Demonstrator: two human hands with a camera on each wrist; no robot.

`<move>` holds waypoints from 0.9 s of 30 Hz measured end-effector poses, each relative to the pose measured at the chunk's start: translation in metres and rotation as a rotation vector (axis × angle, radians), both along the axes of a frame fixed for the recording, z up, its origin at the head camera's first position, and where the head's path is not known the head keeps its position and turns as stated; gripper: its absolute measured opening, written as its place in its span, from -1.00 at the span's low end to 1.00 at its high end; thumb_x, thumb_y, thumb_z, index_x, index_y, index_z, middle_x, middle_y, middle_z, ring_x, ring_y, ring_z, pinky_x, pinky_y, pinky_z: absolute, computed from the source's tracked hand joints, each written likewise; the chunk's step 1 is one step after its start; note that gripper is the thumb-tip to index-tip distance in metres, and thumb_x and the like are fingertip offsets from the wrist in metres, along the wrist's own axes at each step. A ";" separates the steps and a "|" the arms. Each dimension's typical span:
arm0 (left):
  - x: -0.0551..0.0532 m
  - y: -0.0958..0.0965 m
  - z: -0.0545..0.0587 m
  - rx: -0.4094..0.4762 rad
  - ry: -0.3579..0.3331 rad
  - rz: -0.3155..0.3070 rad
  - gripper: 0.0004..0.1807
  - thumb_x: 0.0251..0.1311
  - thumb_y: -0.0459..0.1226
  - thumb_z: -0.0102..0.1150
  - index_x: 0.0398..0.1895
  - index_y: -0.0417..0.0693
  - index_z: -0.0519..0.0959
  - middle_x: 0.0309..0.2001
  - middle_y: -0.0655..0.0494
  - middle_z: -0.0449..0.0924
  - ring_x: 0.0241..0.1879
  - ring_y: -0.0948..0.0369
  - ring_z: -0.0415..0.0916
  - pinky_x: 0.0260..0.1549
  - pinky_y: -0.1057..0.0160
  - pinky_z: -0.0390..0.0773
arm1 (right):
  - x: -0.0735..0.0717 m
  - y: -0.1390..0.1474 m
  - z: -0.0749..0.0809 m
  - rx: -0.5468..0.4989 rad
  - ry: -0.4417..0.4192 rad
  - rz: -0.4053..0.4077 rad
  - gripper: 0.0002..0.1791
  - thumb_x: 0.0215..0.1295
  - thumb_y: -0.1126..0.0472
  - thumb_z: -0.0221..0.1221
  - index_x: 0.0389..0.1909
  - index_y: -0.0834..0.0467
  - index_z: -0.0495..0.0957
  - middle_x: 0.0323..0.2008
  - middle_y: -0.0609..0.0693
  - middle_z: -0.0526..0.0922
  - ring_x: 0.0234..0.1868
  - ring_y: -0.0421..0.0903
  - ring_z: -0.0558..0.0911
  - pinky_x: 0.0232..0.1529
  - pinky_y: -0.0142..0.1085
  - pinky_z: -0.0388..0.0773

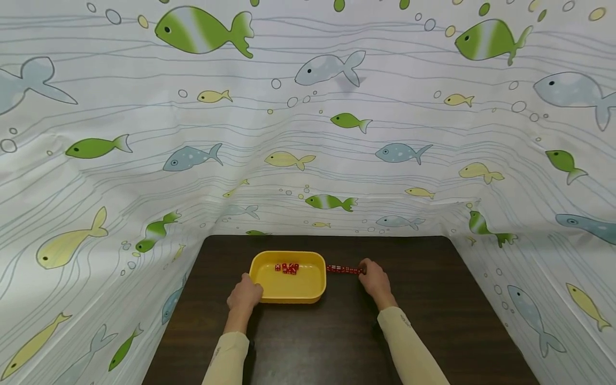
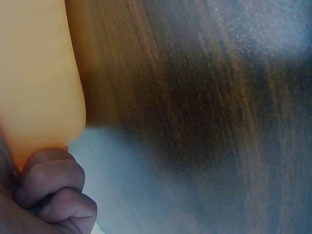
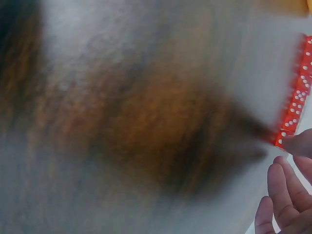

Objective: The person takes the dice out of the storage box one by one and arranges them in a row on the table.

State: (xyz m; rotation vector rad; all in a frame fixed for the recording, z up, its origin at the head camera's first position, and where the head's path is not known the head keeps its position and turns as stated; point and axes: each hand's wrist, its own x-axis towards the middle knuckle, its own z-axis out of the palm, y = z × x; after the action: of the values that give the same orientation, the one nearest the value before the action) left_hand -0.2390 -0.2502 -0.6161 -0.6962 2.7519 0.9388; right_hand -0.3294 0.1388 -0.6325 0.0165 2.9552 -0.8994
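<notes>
My left hand (image 1: 244, 293) grips the near left corner of a yellow tray (image 1: 291, 291). In the left wrist view its fingers (image 2: 54, 174) curl against the tray's wall (image 2: 41, 78). Several red dice (image 1: 290, 268) lie in a cluster inside the tray. To the tray's right, a straight row of red dice (image 1: 343, 269) with white pips stands on the table. My right hand (image 1: 374, 278) is at the row's right end, pinching the last die (image 3: 280, 138). The thumb shows on that die in the right wrist view; the index finger is mostly hidden.
The dark wood-grain table (image 1: 317, 342) lies beneath everything. White sheeting (image 1: 289, 182) printed with fish surrounds its back and sides. The tray's right wall stands close to the left end of the dice row.
</notes>
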 end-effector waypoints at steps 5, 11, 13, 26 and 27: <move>0.000 0.000 0.000 0.004 -0.001 0.000 -0.41 0.42 -0.18 0.00 0.39 -0.37 0.26 -0.27 -0.21 0.51 -0.33 -0.08 0.50 -0.23 -0.08 0.48 | -0.001 0.001 0.005 -0.005 -0.006 0.009 -0.63 0.47 0.31 0.26 0.25 0.21 0.60 0.02 0.20 0.71 -0.10 0.13 0.69 -0.02 0.15 0.63; 0.000 0.000 -0.001 0.010 0.007 0.000 -0.42 0.42 -0.19 0.00 0.37 -0.38 0.27 -0.28 -0.20 0.51 -0.35 -0.07 0.50 -0.26 -0.06 0.47 | -0.002 -0.004 0.012 -0.030 0.035 0.002 -0.63 0.50 0.32 0.20 0.26 0.20 0.60 0.02 0.19 0.69 -0.14 0.09 0.67 -0.10 0.09 0.62; -0.001 0.000 -0.001 0.011 0.011 -0.001 -0.43 0.42 -0.19 0.00 0.36 -0.38 0.27 -0.29 -0.20 0.50 -0.35 -0.07 0.50 -0.26 -0.06 0.47 | -0.004 -0.009 0.014 -0.040 0.056 -0.004 -0.64 0.50 0.32 0.20 0.26 0.20 0.61 0.01 0.18 0.69 -0.16 0.08 0.66 -0.12 0.07 0.62; 0.000 -0.001 0.000 0.018 0.017 -0.002 -0.44 0.42 -0.19 0.01 0.35 -0.38 0.28 -0.30 -0.19 0.49 -0.35 -0.07 0.49 -0.26 -0.06 0.47 | -0.006 -0.058 0.041 -0.081 0.136 -0.010 -0.67 0.49 0.27 0.21 0.20 0.20 0.67 -0.05 0.10 0.73 -0.20 0.00 0.64 -0.07 0.00 0.67; 0.000 -0.001 0.000 0.019 0.016 -0.002 -0.43 0.41 -0.19 0.01 0.35 -0.38 0.28 -0.30 -0.19 0.49 -0.35 -0.07 0.49 -0.26 -0.06 0.47 | -0.007 -0.061 0.042 -0.084 0.136 -0.011 -0.67 0.49 0.27 0.21 0.20 0.19 0.67 -0.04 0.09 0.73 -0.18 0.01 0.64 -0.04 0.01 0.68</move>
State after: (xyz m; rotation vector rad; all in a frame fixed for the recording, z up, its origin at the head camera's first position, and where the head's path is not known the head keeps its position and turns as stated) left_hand -0.2387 -0.2509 -0.6161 -0.6858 2.7538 0.9726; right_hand -0.3367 0.0773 -0.5904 -0.0340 3.0401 -1.0669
